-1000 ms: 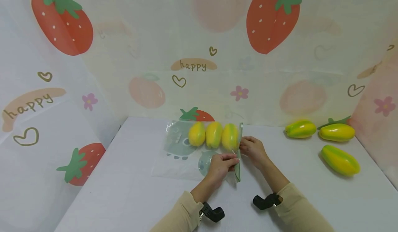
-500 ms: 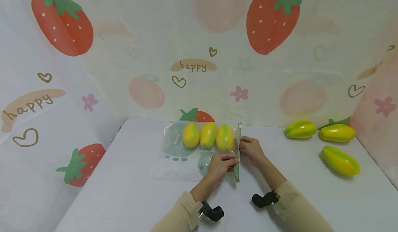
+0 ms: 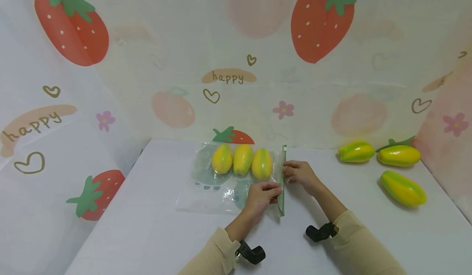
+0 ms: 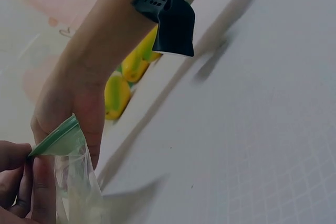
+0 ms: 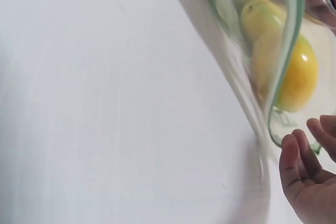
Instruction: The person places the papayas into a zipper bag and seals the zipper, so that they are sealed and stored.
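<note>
A clear zip bag [image 3: 221, 199] with a green-edged mouth [image 3: 282, 201] lies on the table, its mouth toward the right. Three yellow-green papayas [image 3: 242, 160] sit in a row inside it. My left hand [image 3: 259, 199] pinches the near part of the mouth's edge between thumb and fingers. At the far part of the mouth is my right hand [image 3: 302, 176], its fingertips right at the green edge. The right wrist view shows the green rim [image 5: 294, 40] standing apart, and the right hand's fingers [image 5: 290, 156] loosely bent beside it with a gap to the thumb.
Three more papayas lie at the right: one at the back [image 3: 356, 151], another beside it [image 3: 399, 156] and one nearer [image 3: 403, 189]. White cloth covers the table [image 3: 125, 226]. A strawberry-printed curtain [image 3: 177, 53] rises behind and at both sides.
The three papayas have slid left, deeper into the bag, and turned a little. My right forearm has shifted slightly right, its fingers now at the mouth's edge. My left hand stays at the edge.
</note>
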Demonstrator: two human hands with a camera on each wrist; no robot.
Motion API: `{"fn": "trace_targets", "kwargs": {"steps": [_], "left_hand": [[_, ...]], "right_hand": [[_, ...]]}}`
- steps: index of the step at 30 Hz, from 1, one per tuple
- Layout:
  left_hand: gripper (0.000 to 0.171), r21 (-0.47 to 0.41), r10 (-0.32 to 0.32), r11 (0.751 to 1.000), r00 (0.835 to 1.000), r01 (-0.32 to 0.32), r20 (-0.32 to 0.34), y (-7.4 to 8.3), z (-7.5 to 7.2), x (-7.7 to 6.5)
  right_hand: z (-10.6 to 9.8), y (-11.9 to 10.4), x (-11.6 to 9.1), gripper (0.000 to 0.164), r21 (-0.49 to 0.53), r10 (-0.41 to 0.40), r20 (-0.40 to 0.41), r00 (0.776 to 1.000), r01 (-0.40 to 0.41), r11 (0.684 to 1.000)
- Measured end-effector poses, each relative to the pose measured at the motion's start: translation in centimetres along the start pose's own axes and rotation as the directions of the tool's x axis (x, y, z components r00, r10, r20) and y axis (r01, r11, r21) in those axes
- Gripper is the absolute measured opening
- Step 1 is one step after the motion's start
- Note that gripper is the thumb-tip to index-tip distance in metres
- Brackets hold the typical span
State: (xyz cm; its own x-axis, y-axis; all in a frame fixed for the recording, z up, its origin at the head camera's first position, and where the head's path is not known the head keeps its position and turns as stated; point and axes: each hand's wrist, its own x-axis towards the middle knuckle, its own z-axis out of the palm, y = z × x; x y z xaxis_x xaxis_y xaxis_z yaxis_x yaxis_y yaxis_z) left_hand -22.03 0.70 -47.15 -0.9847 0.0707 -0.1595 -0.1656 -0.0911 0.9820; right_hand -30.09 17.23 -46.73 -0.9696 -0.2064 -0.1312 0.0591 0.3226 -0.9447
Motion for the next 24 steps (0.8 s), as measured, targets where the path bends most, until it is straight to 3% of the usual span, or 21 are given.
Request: {"fn": "trace_targets", "kwargs": {"steps": [11, 24], "left_hand": [[0.019, 0.018, -0.003, 1.0, 0.999, 0.004, -0.052, 0.0, 0.3, -0.4], [0.019, -0.002, -0.004, 1.0, 0.998, 0.004, -0.071, 0.2, 0.2, -0.8]], "right_hand": [[-3.3, -1.3, -1.4, 0.037, -0.19, -0.004, -0.006, 1.0, 0.003, 0.982], [-8.9, -1.9, -3.5, 0.041, -0.357, -0.037, -0.004, 0.999, 0.033, 0.933]]}}
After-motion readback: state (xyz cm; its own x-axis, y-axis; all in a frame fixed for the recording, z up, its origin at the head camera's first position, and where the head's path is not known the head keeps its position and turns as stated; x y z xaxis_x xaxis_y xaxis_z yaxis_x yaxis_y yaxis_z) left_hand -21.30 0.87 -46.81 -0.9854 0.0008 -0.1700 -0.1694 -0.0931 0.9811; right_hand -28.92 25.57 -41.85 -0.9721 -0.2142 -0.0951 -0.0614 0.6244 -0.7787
